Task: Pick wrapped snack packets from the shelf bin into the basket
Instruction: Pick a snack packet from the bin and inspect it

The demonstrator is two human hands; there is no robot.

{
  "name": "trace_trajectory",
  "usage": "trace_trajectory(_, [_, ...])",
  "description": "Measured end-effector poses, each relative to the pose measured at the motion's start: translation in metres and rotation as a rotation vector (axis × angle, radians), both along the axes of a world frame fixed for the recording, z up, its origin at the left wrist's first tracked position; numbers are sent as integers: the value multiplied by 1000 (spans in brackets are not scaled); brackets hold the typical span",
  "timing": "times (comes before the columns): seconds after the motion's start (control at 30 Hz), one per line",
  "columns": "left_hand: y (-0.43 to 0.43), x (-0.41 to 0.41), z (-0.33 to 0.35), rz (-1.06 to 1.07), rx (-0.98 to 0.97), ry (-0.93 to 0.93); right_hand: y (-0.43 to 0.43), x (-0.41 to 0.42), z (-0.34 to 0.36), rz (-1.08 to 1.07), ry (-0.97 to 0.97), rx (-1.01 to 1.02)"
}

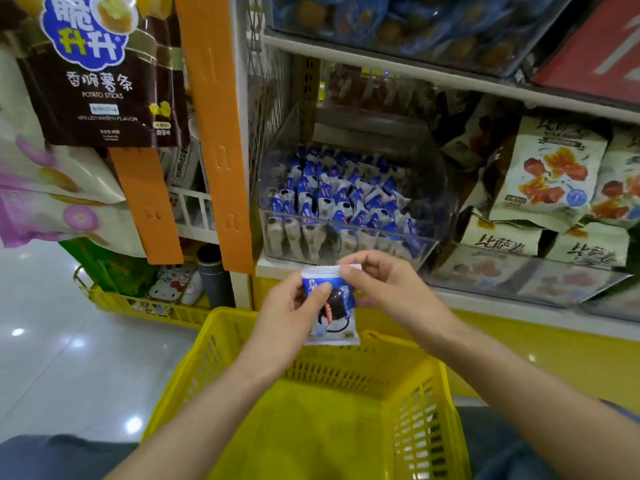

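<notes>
A blue-and-white wrapped snack packet [335, 311] is held upright over the far rim of the yellow basket [221, 344]. My left hand [289, 311] grips its left side, thumb across the front. My right hand [382, 284] pinches the packet's top right corner. Behind and above, a clear plastic shelf bin [426, 188] holds several more of the same blue-and-white packets [339, 199]. The basket's inside shows only its yellow floor.
Beige snack bags [550, 174] fill the shelf to the right of the bin. An orange hanging strip [221, 140] and brown potato-stick bags [100, 81] hang at the left. A second yellow basket [145, 303] with goods sits on the shiny floor at the left.
</notes>
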State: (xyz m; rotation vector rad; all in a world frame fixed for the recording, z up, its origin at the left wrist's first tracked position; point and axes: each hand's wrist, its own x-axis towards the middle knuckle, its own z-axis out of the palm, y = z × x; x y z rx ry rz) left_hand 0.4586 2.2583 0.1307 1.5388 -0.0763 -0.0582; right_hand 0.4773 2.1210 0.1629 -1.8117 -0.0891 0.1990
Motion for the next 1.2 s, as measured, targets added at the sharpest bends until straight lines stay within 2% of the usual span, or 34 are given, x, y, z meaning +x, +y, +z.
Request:
trace_trajectory(0.2, [-6,-2,-14,40,95,73,-5,-7,-27,21,-95,-98])
trace_trajectory(0.37, [-7,0,-18,28,66,171,-11,-12,-30,35,-530,-545])
trace_trajectory(0.43, [-7,0,-19,7,40,206,-13,-13,-30,56,-614,-654])
trace_trajectory(0.5, [-7,0,-18,-20,14,230,-14,-14,-30,10,-563,-599])
trace_trajectory(0.6, [-5,-1,-15,-48,16,257,-16,-8,-29,-150,-333,-315])
trace_trajectory(0.73, [1,-1,-9,91,-60,161,-20,-2,-27,-283,45,157])
trace_trajectory(0.8, [4,0,-6,163,-52,127,-21,-4,-28,-245,132,247])
trace_trajectory(0.87, [8,3,-6,236,0,69,-20,-7,-30,-154,140,123])
trace_trajectory(0.93, [12,6,-6,260,119,-24,-19,-9,-35,-29,24,-210])
trace_trajectory(1.0, [14,7,-7,240,261,-120,-16,-12,-38,60,-88,-385])
trace_trajectory(1.1, [13,4,-8,170,408,-209,-10,-14,-38,151,-108,-343])
trace_trajectory(1.2, [9,2,-11,128,389,-185,-7,-12,-37,172,-124,-296])
